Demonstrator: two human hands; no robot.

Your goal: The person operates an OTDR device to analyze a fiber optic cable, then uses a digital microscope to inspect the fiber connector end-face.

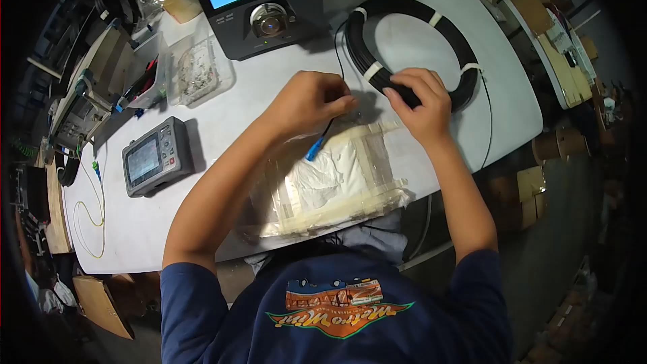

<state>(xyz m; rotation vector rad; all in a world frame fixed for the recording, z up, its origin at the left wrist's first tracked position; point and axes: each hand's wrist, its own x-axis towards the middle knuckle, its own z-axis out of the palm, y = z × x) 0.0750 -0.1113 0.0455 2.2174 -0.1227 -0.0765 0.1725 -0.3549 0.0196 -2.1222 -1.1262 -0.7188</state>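
My left hand (312,102) is closed in a pinch around a thin black cable, above the near middle of the table. Below these fingers hangs the cable's end with a blue fibre connector (314,149), over a white cloth pad taped under clear plastic (344,175). To the right lies a large coil of black cable (360,44), bound with white ties. My right hand (426,102) is at the coil's near side, its thumb and curled fingers around the strands. Part of the coil is hidden behind that hand.
A dark inspection device with a lit blue screen (269,21) stands at the back. On the left are a grey handheld tester (156,156), a clear plastic tub (195,71) and a yellow fibre lead (103,212). Cable from the coil droops over the table's right edge.
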